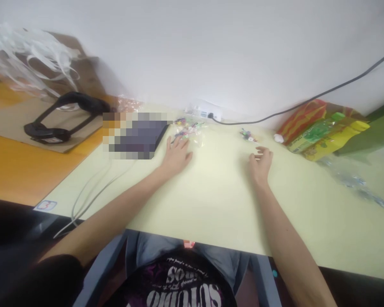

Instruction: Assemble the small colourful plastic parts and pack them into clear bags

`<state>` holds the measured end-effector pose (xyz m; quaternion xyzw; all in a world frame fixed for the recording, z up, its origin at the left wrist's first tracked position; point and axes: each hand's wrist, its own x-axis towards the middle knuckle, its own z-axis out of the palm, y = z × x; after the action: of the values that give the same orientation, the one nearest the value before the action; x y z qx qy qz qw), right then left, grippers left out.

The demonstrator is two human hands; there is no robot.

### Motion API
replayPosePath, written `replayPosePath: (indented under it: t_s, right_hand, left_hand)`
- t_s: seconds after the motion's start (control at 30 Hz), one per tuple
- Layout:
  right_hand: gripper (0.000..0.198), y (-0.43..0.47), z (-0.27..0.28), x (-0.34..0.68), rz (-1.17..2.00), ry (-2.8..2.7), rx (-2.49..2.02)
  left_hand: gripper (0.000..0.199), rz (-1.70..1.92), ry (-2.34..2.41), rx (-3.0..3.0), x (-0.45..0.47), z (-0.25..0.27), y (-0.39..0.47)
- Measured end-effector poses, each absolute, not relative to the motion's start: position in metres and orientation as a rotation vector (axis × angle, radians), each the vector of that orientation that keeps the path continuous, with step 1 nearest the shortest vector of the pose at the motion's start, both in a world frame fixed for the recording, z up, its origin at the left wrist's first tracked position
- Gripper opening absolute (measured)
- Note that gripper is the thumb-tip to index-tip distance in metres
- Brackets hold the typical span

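My left hand [177, 157] rests on the pale yellow tabletop [211, 200], palm down with its fingers spread. Its fingertips reach the near side of a clear plastic bag [196, 135] with small multicoloured pieces in or on it; I cannot make out their kind. To the right, my right hand [261, 165] is held over the table, fingers loosely bent and apart, with nothing visible in it. Just beyond it lies a small cluster of colourful pieces [248, 136], apart from the fingers.
Left of my left hand is a dark, blurred-out flat device [139, 134] with pale cables [92, 198]. A black frame-shaped object [67, 117] lies on cardboard farther left. Yellow-green packaging [329, 136] and crumpled clear plastic [355, 179] lie right. A dark cable [275, 114] runs along the wall.
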<state>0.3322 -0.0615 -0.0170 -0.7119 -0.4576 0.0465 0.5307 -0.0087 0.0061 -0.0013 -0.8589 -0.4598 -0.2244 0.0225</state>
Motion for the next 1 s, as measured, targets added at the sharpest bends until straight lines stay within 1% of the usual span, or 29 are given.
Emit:
replayPosePath:
  t_s: [0.07, 0.1, 0.13, 0.2, 0.3, 0.37, 0.43, 0.53, 0.67, 0.9, 1.0]
  right_hand:
    - [0.029, -0.062, -0.012, 0.322, 0.073, -1.155, -1.672]
    - [0.027, -0.062, -0.009, 0.316, 0.072, -1.193, -1.652]
    - [0.027, -0.063, -0.007, 0.309, 0.084, -1.239, -1.625]
    - [0.033, -0.066, -0.003, 0.291, 0.153, -1.37, -1.552]
    - [0.05, -0.074, 0.001, 0.26, 0.313, -1.637, -1.438]
    - [0.058, -0.08, 0.002, 0.24, 0.351, -1.79, -1.413]
    - [0.06, -0.084, 0.0, 0.224, 0.324, -1.886, -1.416]
    - [0.047, -0.083, -0.002, 0.213, 0.284, -1.899, -1.435]
    - [0.032, -0.08, -0.003, 0.217, 0.364, -1.814, -1.487]
    - [0.027, -0.078, -0.003, 0.227, 0.49, -1.539, -1.619]
    - [0.029, -0.077, -0.004, 0.23, 0.465, -1.52, -1.665]
  left_hand:
    - [0.038, -0.724, -1.333, -2.681, -0.014, 0.003, -0.008]
    - [0.036, -0.749, -1.296, -2.681, -0.015, 0.006, -0.014]
    - [0.038, -0.777, -1.276, -2.675, -0.016, 0.008, -0.018]
    - [0.052, -0.791, -1.265, -2.686, -0.015, 0.011, -0.023]
    - [0.079, -0.703, -1.326, -2.788, -0.013, 0.011, -0.022]
    - [0.084, -0.643, -1.361, -2.86, -0.013, 0.011, -0.021]
    - [0.079, -0.621, -1.343, -2.915, -0.014, 0.011, -0.021]
    - [0.069, -0.611, -1.241, -3.0, -0.017, 0.013, -0.022]
    - [0.062, -0.575, -1.14, -3.065, -0.02, 0.016, -0.023]
    - [0.063, -0.589, -1.114, -3.105, -0.021, 0.018, -0.022]
    - [0.071, -0.571, -1.168, -3.082, -0.023, 0.018, -0.02]
